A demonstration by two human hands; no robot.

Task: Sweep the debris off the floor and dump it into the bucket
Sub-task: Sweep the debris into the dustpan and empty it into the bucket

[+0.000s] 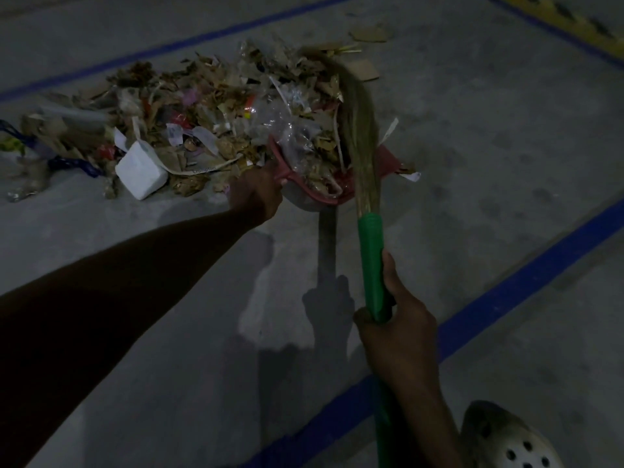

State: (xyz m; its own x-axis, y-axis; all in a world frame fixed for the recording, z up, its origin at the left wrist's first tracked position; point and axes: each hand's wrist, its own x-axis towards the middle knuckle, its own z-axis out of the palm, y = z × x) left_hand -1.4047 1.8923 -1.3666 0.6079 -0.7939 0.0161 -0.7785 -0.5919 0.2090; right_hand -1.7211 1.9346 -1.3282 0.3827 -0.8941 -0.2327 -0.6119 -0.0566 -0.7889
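Observation:
A long heap of debris lies across the concrete floor: cardboard scraps, clear plastic, paper strips and a white block. A red dustpan sits at the heap's right end, heaped with scraps. My left hand grips the dustpan's handle at its near left corner. My right hand grips the green handle of a straw broom, whose bristles lie over the dustpan's right side. No bucket is in view.
Blue painted lines cross the floor at the near right and behind the heap. A yellow and black striped edge runs at the top right. A pale perforated clog shows at the bottom right. Loose cardboard lies beyond the broom.

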